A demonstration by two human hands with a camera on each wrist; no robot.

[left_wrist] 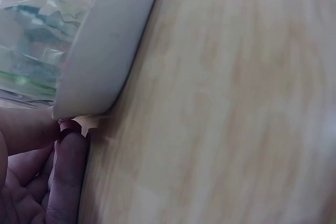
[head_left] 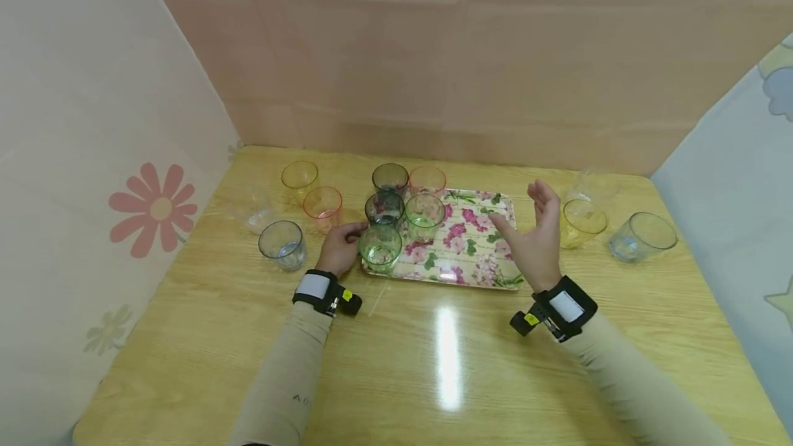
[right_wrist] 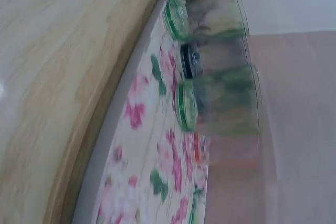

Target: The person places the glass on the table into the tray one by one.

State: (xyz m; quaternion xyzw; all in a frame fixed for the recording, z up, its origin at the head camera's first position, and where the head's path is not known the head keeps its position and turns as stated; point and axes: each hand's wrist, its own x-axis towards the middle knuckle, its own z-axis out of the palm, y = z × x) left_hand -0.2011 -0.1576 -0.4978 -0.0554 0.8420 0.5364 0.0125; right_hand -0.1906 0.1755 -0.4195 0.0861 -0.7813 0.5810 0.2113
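Note:
A floral tray lies on the wooden table, with green, dark grey and red tumblers crowded at its left end. At that end my left hand pinches the tray's edge; in the left wrist view the thumb meets the white rim and curled fingers are just under it. A green tumbler stands right beside these fingertips, and another green tumbler is behind it. My right hand is raised by the tray's right end, thumb and fingers spread, holding nothing.
Left of the tray stand a yellow tumbler, a red tumbler and clear tumblers, one being a dark-rimmed tumbler. To the right are another yellow tumbler and a clear tumbler. A covered wall rises behind the table.

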